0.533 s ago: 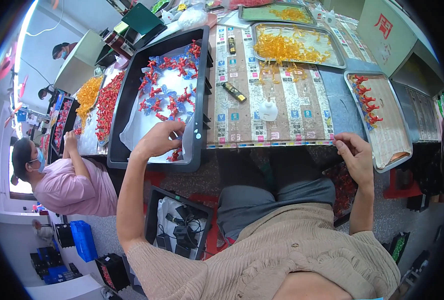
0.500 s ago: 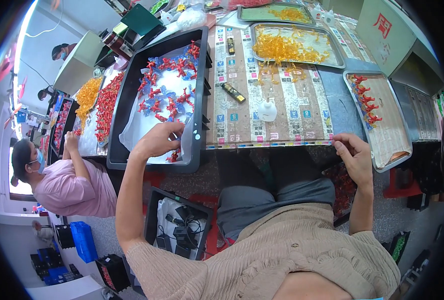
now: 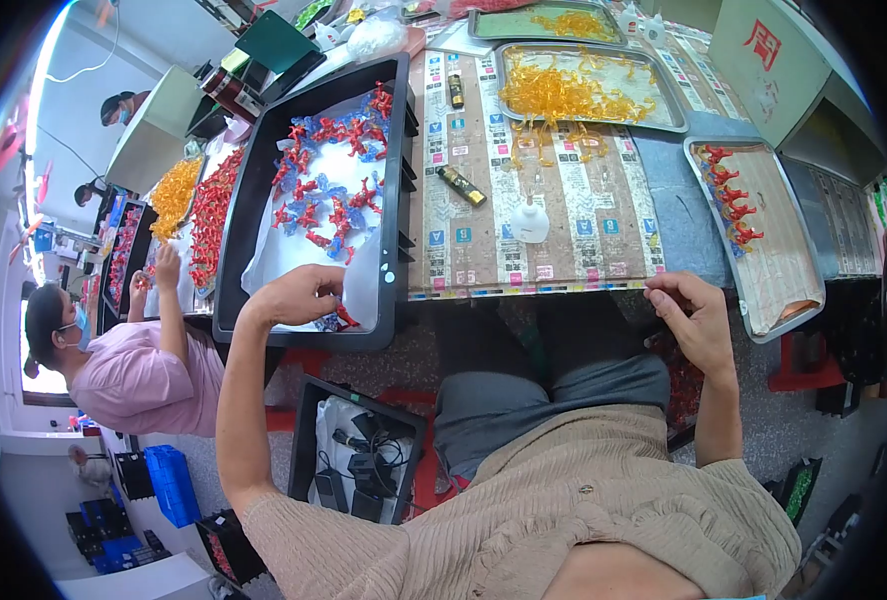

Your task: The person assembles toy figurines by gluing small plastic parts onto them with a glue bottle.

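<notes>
My left hand (image 3: 299, 298) is inside the near end of a deep black tray (image 3: 389, 290) lined with white sheet. Its bent fingers close on a small red-and-blue plastic figure (image 3: 345, 317), partly hidden beneath them. Farther up the tray lie several more red-and-blue figures (image 3: 340, 215). At the table's front edge, to the right, my right hand (image 3: 694, 312) hovers with fingers loosely curled and thumb apart from the forefinger. Nothing shows in it.
A white dropper bottle (image 3: 531, 222) and two dark tubes (image 3: 461, 186) are on the table. Yellow plastic pieces fill a metal tray (image 3: 669, 112) beyond. A second metal tray (image 3: 779, 270) at right bears a row of figures. A co-worker (image 3: 139, 375) works at left.
My left hand has moved left and slightly nearer within the tray, uncovering figures behind it. My right hand has shifted slightly left. The co-worker's hands have moved apart.
</notes>
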Demonstrator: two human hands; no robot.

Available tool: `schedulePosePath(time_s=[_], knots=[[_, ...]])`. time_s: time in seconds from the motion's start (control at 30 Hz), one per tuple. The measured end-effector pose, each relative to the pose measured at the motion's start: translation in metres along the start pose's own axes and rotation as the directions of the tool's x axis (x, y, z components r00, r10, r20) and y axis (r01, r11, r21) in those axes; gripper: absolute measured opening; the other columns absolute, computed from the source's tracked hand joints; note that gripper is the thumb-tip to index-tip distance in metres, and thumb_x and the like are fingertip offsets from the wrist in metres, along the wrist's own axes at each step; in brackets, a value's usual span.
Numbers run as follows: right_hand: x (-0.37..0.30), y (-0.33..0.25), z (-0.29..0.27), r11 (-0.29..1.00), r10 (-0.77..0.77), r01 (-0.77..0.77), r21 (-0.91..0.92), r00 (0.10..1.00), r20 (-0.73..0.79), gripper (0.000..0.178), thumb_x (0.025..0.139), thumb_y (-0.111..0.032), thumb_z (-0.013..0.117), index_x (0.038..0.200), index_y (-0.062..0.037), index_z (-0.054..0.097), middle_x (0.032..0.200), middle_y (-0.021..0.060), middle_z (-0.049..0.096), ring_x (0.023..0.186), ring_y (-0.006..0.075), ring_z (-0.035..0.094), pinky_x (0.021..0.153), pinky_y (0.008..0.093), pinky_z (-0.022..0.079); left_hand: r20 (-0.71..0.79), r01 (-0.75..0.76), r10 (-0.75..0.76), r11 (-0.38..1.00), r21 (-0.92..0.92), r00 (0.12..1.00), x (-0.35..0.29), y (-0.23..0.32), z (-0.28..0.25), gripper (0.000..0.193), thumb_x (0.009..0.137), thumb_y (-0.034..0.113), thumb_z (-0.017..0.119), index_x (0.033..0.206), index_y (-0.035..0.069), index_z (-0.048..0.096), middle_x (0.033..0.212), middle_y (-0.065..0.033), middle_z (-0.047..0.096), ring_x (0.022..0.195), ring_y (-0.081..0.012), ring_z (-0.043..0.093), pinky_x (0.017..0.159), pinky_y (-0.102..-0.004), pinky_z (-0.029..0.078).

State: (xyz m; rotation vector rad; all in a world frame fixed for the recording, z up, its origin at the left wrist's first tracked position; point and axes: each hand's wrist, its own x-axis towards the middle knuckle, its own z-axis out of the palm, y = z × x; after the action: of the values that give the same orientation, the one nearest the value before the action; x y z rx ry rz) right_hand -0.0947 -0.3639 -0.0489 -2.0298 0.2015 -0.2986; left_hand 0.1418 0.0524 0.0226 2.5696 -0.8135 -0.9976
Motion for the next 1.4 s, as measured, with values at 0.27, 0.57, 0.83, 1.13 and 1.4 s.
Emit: schedulePosePath(time_s=[0.27,0.57,0.83,1.13,1.4], knots=[[0.002,-0.005,0.005,1.0,-0.018,0.019,-0.003,0.999,0.037,0.012,0.085,-0.004,0.065,0.096,0.0023,0.066,0.083,0.0063,0.064,0.07,0.0084,0.059,0.062,0.0213,0.046,0.174,-0.045,0.109,0.94,-0.337,0.979,-0.013,-0.028,-0.009,0.03,0.079,-0.003,0.056,0.108,-0.003,0.064,0.098,-0.0072,0.064,0.096,-0.0167,0.059,0.093,-0.0286,0.044],[0.003,-0.004,0.011,1.0,-0.011,0.012,-0.009,0.998,0.063,0.013,0.085,-0.005,0.065,0.097,0.0012,0.067,0.084,0.0057,0.065,0.07,0.007,0.058,0.061,0.0207,0.046,-0.206,-0.257,0.181,0.858,-0.446,0.962,-0.017,-0.011,0.009,0.023,0.08,0.004,0.07,0.102,0.001,0.064,0.11,-0.0071,0.059,0.101,-0.0145,0.057,0.091,-0.0275,0.044],[0.014,-0.015,0.032,0.993,-0.119,0.119,0.003,0.988,0.099,0.014,0.085,-0.006,0.066,0.097,-0.0003,0.067,0.082,0.0065,0.065,0.067,0.0084,0.058,0.061,0.0213,0.046,-0.685,-0.639,-0.034,0.332,-0.694,0.727,-0.026,0.021,0.042,0.034,0.08,0.018,0.073,0.108,0.003,0.06,0.12,-0.0182,0.057,0.094,-0.0249,0.064,0.073,-0.0295,0.056],[0.058,-0.031,0.079,0.981,-0.191,0.19,-0.037,0.981,-0.019,0.037,0.081,-0.009,0.07,0.116,-0.004,0.06,0.108,0.0071,0.063,0.092,0.0155,0.061,0.075,0.0258,0.049,-0.584,-0.584,-0.021,-0.015,-0.812,0.812,-0.037,0.101,0.111,0.046,0.08,0.02,0.074,0.115,-0.003,0.055,0.12,-0.0198,0.055,0.071,-0.0162,0.063,0.063,-0.0271,0.053],[0.089,-0.013,0.119,0.971,-0.239,0.241,-0.011,0.967,0.088,0.049,0.079,-0.014,0.071,0.125,-0.0074,0.055,0.118,0.0134,0.058,0.102,0.0248,0.058,0.086,0.0332,0.046,-0.504,-0.505,-0.058,-0.191,-0.842,0.862,-0.01,0.128,0.157,0.038,0.09,0.005,0.061,0.126,0.0,0.05,0.129,-0.0205,0.053,0.079,-0.0149,0.065,0.07,-0.0285,0.055]])
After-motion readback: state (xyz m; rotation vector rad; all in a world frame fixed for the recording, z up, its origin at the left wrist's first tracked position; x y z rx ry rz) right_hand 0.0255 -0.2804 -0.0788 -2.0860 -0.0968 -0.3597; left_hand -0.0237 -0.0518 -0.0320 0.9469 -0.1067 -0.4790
